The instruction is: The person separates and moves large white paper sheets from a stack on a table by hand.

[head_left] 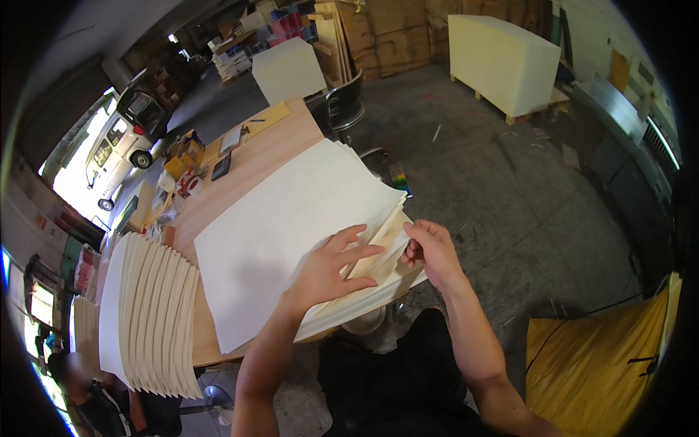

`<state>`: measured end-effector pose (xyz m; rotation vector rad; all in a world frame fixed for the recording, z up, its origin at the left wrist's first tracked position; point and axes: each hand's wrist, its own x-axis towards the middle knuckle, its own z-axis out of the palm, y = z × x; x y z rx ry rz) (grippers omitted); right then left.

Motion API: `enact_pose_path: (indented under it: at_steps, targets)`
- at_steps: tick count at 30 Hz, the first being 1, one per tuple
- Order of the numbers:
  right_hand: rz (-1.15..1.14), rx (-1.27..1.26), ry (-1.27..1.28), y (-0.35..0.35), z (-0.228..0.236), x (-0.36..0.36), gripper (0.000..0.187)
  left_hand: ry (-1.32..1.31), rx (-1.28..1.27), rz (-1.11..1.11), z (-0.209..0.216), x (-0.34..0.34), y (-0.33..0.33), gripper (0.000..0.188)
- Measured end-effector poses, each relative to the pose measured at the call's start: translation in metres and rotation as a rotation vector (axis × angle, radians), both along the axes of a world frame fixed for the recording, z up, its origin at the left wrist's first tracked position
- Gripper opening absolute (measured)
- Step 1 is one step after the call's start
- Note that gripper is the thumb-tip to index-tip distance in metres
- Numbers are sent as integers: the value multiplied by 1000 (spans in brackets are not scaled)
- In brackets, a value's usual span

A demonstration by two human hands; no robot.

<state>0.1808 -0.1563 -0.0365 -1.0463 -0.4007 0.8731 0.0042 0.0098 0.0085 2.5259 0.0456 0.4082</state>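
Observation:
A stack of large white paper sheets (291,200) lies on the wooden table in front of me. Its upper sheets curl up along the near right edge, and cream-coloured layers show beneath. My left hand (331,266) rests on that edge with its fingers spread, holding nothing. At the right corner of the stack, my right hand (435,255) is closed, thumb against curled fingers, on the lifted corner of a paper sheet. How many sheets it pinches I cannot tell.
Fanned layers of paper (149,313) overhang the table's left end, near a seated person (95,400). Farther along the wooden table (280,138) lie a calculator (221,167) and a tape roll (194,185). A black chair (345,105) stands beyond; yellow cloth (593,357) hangs at right.

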Motion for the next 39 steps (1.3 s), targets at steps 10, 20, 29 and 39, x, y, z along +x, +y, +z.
enact_pose_path:
  at_steps: [10,20,29,39]
  targets:
    - [-43,-17,-114,4,-15,2,37,-42,65,6,-1,2,-4,40]
    - [14,109,131,3,-11,2,36,-17,49,5,-6,1,-3,52]
    - [-158,-200,-618,3,-26,2,43,13,29,15,-3,4,-2,40]
    - [-2,146,146,4,-9,1,37,-54,110,22,-8,3,-6,49]
